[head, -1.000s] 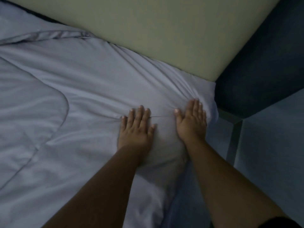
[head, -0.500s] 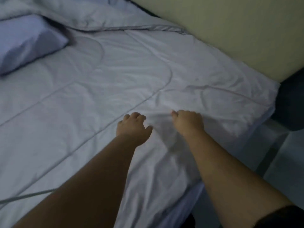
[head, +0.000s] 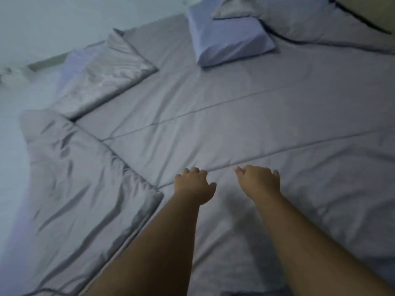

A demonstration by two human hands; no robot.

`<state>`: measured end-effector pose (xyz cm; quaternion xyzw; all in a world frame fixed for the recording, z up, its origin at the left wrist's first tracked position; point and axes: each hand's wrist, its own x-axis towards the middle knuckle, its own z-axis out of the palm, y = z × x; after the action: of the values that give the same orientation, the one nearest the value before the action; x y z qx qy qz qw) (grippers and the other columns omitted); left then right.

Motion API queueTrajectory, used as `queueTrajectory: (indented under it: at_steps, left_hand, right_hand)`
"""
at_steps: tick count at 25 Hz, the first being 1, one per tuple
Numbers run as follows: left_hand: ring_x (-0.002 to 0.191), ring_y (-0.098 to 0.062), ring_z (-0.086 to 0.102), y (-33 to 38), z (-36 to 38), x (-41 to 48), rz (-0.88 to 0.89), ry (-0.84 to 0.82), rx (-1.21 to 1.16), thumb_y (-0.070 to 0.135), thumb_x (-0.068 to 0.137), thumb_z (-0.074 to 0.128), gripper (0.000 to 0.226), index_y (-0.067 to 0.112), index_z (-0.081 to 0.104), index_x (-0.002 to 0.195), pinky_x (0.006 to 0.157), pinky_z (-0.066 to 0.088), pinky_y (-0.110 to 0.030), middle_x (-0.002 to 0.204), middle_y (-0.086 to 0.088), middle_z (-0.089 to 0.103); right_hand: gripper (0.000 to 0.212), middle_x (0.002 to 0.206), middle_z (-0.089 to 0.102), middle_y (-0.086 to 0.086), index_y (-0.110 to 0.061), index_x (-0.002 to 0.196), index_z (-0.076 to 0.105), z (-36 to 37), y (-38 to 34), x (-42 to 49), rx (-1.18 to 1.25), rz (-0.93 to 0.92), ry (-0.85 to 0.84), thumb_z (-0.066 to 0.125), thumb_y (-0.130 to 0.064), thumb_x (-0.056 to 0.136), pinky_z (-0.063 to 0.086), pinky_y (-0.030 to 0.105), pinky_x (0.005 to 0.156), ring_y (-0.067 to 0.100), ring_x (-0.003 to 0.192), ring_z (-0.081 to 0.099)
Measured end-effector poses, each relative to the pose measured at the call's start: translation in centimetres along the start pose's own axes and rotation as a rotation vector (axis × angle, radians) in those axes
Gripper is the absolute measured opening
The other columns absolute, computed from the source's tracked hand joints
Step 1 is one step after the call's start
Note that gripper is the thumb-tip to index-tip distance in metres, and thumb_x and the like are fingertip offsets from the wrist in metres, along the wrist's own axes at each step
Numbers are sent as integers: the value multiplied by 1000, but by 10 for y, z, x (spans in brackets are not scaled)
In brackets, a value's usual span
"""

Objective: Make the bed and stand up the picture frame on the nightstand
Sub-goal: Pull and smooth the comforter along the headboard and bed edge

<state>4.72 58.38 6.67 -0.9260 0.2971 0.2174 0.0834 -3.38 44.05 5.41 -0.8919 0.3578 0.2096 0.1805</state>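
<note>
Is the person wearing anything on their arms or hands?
Nothing that shows. Both forearms are bare, without sleeves. No ring, watch, bracelet or glove shows on the left hand or the right hand, though the picture is dim and blurry.

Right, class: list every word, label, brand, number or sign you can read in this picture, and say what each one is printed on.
None: no readable text shows anywhere.
The duvet, the folded blanket and the pillow are plain fabric with no visible tag or print.

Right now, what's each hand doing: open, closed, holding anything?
Left hand: fingers curled, whether it grips the comforter cannot be told.
Right hand: the same.
</note>
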Motion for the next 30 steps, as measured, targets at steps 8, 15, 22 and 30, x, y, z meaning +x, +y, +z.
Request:
queueTrajectory:
  at_steps: [8, 15, 22, 30]
  left_hand:
    - [129, -25, 40, -213, 19, 21, 70, 152, -18, 56, 92, 35, 55, 24, 45, 136, 101, 33, -42, 141, -1, 47]
    - [148, -23, 3, -340, 121, 72, 374, 144, 58, 48, 98, 22, 62, 26, 4, 152, 118, 7, -39, 161, 2, 7]
    - [120, -31, 57, -364, 215, 145, 661, 682, -86, 44, 98, 27, 53, 13, 66, 116, 108, 28, -44, 121, -6, 66]
    - [56, -30, 58, -384, 189, 132, 703, 571, -49, 37, 87, 39, 35, 17, 55, 64, 59, 40, -35, 60, -6, 61]
  right_hand:
    - [54, 128, 59, 7, -17, 124, 57, 69, -224, -25, -49, 24, 107, 20, -48, 99, 13, 52, 114, 27, 124, 45]
    - [55, 151, 34, 9, -23, 143, 37, 238, -342, -20, 102, 166, 275, 30, -49, 95, 9, 57, 113, 33, 140, 24]
    - [50, 127, 60, 15, -15, 128, 59, 330, -345, 39, -93, 89, 826, 43, -46, 91, 29, 58, 106, 36, 118, 54]
    - [29, 74, 59, 8, -17, 87, 65, 328, -368, 35, -230, 77, 1028, 48, -40, 90, 38, 43, 74, 30, 66, 56]
